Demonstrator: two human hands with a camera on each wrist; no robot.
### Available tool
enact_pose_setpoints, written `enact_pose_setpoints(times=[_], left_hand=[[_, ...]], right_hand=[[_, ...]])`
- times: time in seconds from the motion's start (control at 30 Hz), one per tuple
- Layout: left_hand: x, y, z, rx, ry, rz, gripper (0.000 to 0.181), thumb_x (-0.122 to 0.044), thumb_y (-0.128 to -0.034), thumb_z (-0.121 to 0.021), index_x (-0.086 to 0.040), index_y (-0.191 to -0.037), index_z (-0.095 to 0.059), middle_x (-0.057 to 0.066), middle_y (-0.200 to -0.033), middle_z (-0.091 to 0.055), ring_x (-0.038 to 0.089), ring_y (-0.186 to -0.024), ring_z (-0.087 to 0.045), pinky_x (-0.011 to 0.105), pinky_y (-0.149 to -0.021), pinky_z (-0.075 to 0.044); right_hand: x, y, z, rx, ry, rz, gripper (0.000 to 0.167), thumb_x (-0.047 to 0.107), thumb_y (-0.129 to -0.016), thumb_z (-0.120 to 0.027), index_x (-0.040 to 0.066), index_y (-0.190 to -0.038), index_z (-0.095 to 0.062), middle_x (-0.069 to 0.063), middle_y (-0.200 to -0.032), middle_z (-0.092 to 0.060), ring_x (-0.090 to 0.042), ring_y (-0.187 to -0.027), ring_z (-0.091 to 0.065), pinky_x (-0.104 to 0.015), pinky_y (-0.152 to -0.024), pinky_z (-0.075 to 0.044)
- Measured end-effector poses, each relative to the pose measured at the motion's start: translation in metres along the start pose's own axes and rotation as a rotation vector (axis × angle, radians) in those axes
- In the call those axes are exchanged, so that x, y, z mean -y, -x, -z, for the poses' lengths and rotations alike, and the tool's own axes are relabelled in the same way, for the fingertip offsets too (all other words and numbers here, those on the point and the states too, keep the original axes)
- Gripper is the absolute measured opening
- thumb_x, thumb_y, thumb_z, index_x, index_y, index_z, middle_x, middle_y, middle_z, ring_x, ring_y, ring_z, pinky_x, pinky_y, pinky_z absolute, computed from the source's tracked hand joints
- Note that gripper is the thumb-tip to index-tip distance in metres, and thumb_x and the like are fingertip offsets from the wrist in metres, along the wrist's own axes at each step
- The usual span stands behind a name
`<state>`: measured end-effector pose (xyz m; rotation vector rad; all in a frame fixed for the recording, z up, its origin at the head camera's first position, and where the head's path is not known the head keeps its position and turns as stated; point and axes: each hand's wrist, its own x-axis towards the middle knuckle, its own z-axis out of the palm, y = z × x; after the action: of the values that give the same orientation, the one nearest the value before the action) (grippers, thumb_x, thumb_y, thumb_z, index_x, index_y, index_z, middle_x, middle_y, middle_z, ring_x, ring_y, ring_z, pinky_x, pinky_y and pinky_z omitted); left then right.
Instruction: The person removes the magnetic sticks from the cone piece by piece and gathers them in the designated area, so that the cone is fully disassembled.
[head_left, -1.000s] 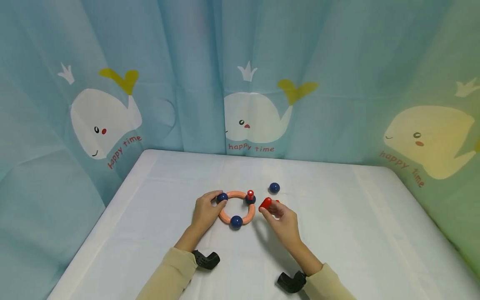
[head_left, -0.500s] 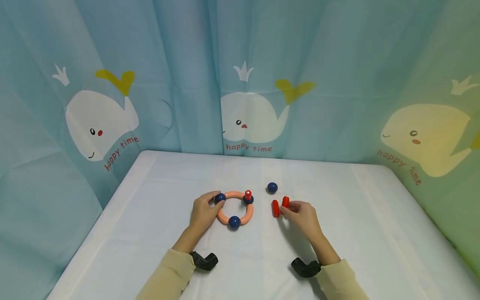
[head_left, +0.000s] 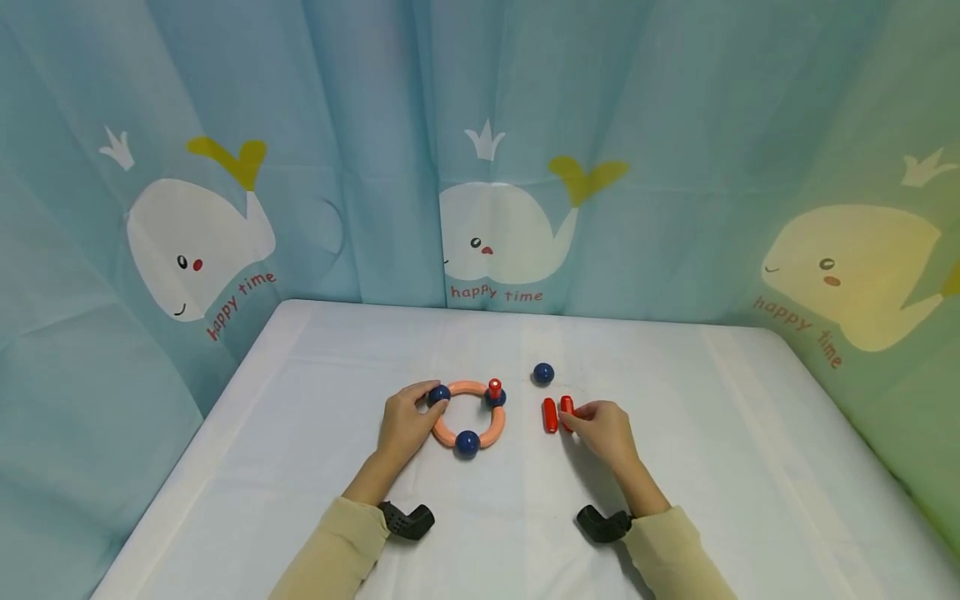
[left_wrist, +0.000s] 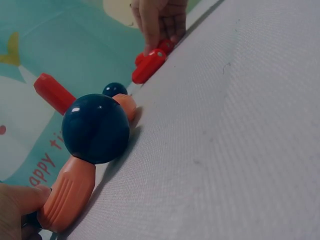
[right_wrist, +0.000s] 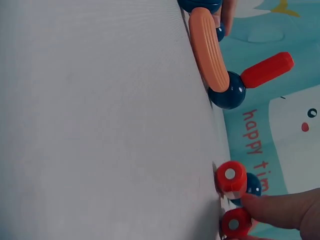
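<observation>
An orange ring [head_left: 492, 429] of curved sticks joined by blue balls lies flat on the white table. My left hand [head_left: 402, 425] grips its left blue ball [head_left: 439, 394] between thumb and fingers. From the ball at the ring's far right [head_left: 495, 399], a red magnetic rod [head_left: 495, 387] stands up. To the right, my right hand [head_left: 607, 431] pinches a red rod [head_left: 567, 403] low at the tabletop, its near end partly covered by the thumb. Beside it lies another red rod [head_left: 551, 415], nearly parallel; pale discs show on the rod ends [right_wrist: 230, 174] in the right wrist view.
A loose blue ball [head_left: 543, 374] sits behind the red rods. The white table [head_left: 720, 467] ends at a blue curtain [head_left: 390, 167] printed with whales. A black wrist device [head_left: 408, 522] is strapped to the left wrist, and another black device [head_left: 603, 525] to the right.
My right hand has carried the red rod away from the ring to the right and lowered it beside the other rod. My left hand has kept its grip on the ring's ball.
</observation>
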<state>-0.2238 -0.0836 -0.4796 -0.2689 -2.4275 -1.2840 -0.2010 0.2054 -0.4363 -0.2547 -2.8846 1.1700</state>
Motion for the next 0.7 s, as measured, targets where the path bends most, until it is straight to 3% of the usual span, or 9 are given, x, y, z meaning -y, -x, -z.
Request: enact_pose_setpoints(times=[0.37,0.7], left_hand=[[0.0021,-0.0002,-0.0009,0.007,0.021,0.014,0.033,-0.014,-0.0782,-0.074,-0.004,-0.109,-0.067,0.010,-0.109,-0.064,0.023,-0.106,-0.057,0.034,-0.090,-0.045],[0.0017,-0.0008,-0.0007,0.005,0.012,0.001,0.033,-0.014,-0.0781,-0.074,-0.003,-0.108,-0.067,0.011,-0.109,-0.064,0.023,-0.106,-0.058,0.033,-0.090,-0.045]], right_hand=[[0.0036,0.0007,-0.0008,0.000,0.028,-0.014,0.029,0.021,-0.081,-0.069,-0.007,-0.087,-0.067,-0.007,-0.071,-0.061,-0.020,-0.061,-0.050,-0.026,-0.051,-0.042],[0.0055,0.0030,-0.0032,-0.027,0.022,0.022,0.027,0.019,-0.082,-0.067,-0.008,-0.085,-0.068,-0.009,-0.072,-0.064,-0.019,-0.061,-0.052,-0.026,-0.051,-0.042]])
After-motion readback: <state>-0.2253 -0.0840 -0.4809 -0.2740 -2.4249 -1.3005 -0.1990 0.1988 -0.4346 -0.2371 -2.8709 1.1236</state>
